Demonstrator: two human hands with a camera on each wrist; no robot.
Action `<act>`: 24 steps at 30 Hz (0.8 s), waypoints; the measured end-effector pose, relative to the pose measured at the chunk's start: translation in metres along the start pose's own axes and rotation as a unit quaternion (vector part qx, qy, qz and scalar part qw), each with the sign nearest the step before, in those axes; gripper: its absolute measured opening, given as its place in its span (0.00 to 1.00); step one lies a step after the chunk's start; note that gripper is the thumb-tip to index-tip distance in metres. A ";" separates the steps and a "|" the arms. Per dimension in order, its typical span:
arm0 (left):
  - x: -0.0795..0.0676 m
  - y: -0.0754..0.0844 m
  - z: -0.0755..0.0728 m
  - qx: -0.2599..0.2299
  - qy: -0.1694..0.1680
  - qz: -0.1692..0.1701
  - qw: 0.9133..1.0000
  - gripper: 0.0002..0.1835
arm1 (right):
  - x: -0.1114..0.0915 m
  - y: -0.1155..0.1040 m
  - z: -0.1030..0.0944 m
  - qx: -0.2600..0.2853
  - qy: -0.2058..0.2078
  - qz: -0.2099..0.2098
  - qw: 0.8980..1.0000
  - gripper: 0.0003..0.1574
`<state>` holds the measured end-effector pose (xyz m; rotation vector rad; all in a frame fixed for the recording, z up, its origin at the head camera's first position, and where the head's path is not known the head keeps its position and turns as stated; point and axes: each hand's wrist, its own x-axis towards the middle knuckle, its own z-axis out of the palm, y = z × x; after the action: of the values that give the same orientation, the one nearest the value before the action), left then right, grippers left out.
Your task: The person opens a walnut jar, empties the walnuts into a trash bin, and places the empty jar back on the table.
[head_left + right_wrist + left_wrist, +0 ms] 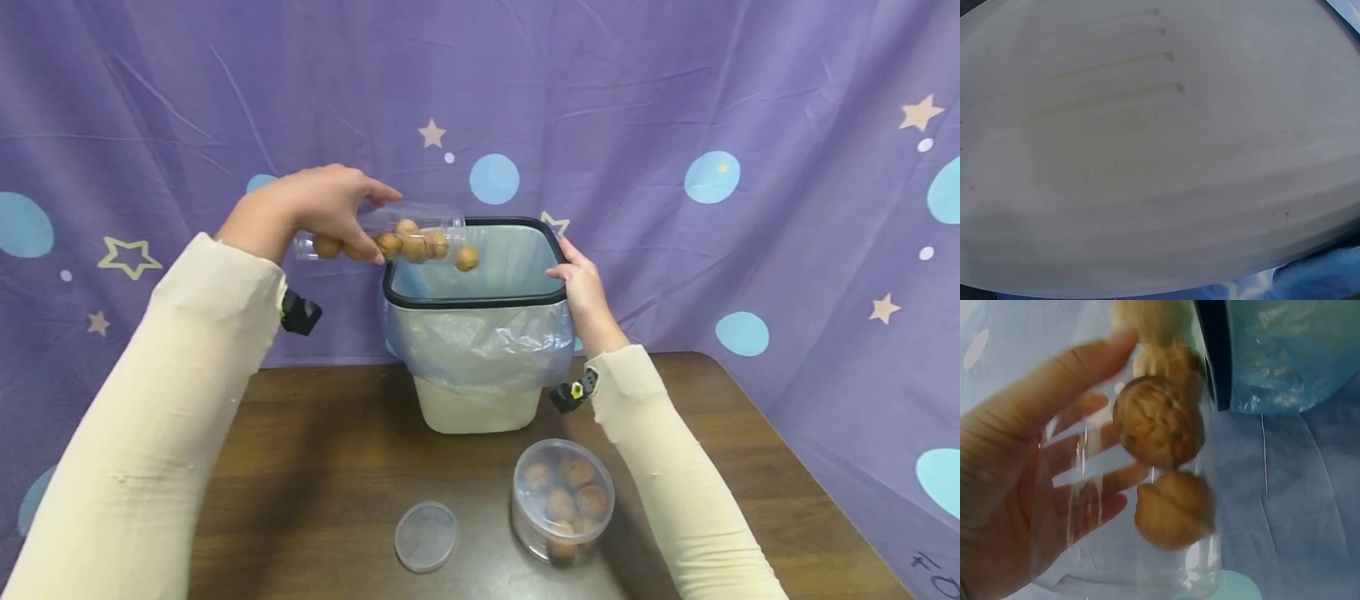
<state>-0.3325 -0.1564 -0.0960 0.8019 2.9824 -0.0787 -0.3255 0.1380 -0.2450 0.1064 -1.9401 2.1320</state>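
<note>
My left hand grips a clear plastic jar from above. Tipped almost level, the jar points its mouth right, over a white trash can with a black rim. Several walnuts lie along the jar's lower side. One walnut is at or just past the mouth, above the can's opening. My right hand holds the can's right rim, thumb on the inner side. A bluish clear bag lines the can and folds over its outside. The can's bottom inside is hidden.
On the brown wooden table, a round clear lid lies in front of the can. Right of it stands a lidded clear tub with several walnuts. A purple curtain hangs close behind the can.
</note>
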 end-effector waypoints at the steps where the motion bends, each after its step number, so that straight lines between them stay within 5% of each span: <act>1: 0.000 0.000 0.000 0.003 0.001 0.001 1.000 0.48 | 0.000 0.000 0.000 0.001 -0.001 0.001 1.000 0.44; 18: 0.002 0.003 -0.002 0.041 0.020 0.019 0.999 0.48 | 0.011 0.015 -0.005 0.015 -0.008 -0.032 0.999 0.44; 24: 0.001 0.005 -0.002 0.043 0.018 0.022 0.999 0.47 | 0.002 0.003 0.001 -0.004 -0.010 -0.015 1.000 0.43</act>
<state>-0.3310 -0.1516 -0.0947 0.8861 3.0110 -0.1948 -0.3282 0.1376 -0.2471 0.1565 -1.9461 2.1113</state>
